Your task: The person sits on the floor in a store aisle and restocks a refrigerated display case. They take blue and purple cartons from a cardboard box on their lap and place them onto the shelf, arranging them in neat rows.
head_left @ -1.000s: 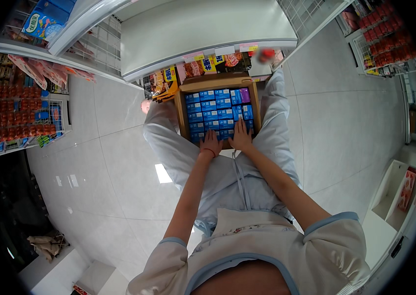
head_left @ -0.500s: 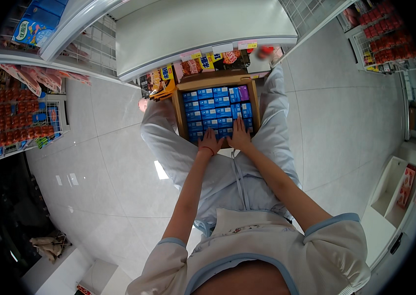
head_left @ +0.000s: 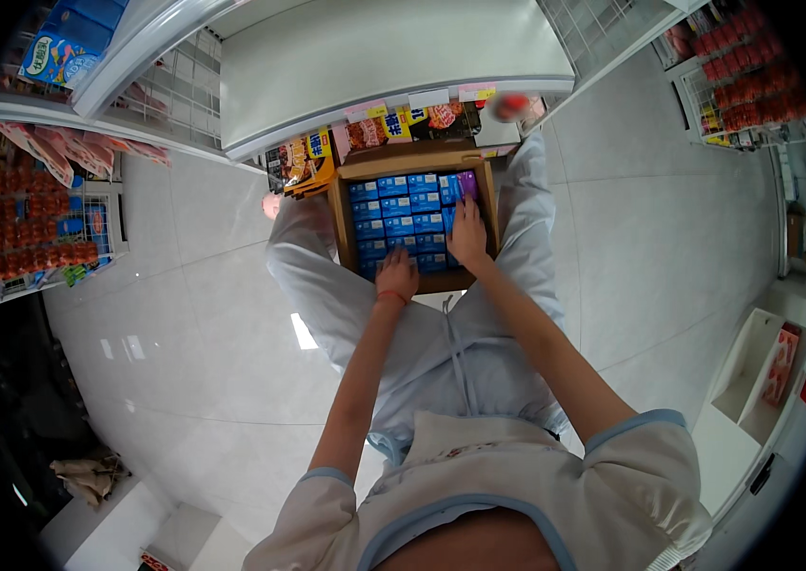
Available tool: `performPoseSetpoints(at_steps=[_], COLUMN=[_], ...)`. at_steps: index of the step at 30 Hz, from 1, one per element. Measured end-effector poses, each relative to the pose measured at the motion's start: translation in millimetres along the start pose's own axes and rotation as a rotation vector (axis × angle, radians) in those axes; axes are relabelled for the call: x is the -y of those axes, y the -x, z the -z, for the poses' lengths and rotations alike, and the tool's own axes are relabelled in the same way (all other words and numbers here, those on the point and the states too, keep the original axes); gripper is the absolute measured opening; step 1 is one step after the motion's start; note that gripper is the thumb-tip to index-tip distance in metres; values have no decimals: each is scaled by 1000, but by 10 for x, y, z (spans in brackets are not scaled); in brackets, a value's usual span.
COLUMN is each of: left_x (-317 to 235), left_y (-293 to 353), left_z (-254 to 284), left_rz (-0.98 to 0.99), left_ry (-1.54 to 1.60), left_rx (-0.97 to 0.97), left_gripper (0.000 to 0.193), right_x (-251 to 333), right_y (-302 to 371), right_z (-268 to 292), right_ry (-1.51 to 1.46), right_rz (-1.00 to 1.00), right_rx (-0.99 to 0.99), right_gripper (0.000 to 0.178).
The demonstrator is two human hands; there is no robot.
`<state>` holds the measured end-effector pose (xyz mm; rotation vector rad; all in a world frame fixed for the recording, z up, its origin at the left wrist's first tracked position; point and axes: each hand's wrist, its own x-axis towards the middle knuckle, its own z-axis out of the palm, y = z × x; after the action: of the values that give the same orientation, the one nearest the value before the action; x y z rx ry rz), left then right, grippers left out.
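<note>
An open cardboard box [head_left: 347, 228] stands between my knees, packed with rows of small blue cartons [head_left: 395, 206]. One purple carton [head_left: 467, 183] sits in its far right corner. My left hand [head_left: 397, 275] lies over the near rows with its fingers stretched out on the blue cartons. Farther in on the right, my right hand [head_left: 467, 235] rests on the right-hand column, fingers extended, their tips just short of the purple carton. Neither hand has lifted a carton. The cartons under both palms are hidden.
Just beyond the box is a white shelf unit [head_left: 393, 71], with colourful food packets [head_left: 303, 164] on its low level. Hanging racks of red packets [head_left: 27, 224] stand at the left and far right. A white cabinet [head_left: 741, 381] is at the right, above grey floor tiles [head_left: 203, 324].
My right hand has moved away from me, up the right side of the box toward the purple carton. My left hand has shifted slightly left over the near rows.
</note>
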<state>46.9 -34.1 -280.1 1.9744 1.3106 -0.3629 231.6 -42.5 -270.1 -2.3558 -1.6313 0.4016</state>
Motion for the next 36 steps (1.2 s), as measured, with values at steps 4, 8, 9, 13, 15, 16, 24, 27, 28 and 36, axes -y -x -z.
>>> performPoseSetpoints(at_steps=[4,8,9,13,15,16,24,27,28,36], left_x=[-34,-50,-51,-10,29,43,-15,-21,-30,0], left_y=[13,-26,-20,-1,0,-9,-35,-38,-37,-116], left_z=[-80,-83,-81,-129,-175,-196,-160,-128,-112,-64], left_rz=[6,43,42,19,8,7,45,60,61,27], left_ry=[-150,-159,-171,-165,-149,-148,-131,-122,-122,63], left_rx=[-6,61,66,28,0,-4,46,64,75,68], left_gripper=[60,64,64,65,65,66,66,66,66,65], right_x=[-150,-256,-284,-319,-306,-319,-337,-317,-333,-326], right_y=[-496,-762,-780,-844,-888,-891,-948,-984,-1005,-976], right_z=[46,-7,-38,-51,7,-3,-124,-227,-261,-24], right_ry=[64,143,153,169,211,234,436,483,489,376], right_rz=[82,86,135,246,264,275,314,292,284,289], right_rx=[-60,215,209,282,351,338,307,328,337,280], right_gripper=[61,65,66,68,69,69,71,70,69,63])
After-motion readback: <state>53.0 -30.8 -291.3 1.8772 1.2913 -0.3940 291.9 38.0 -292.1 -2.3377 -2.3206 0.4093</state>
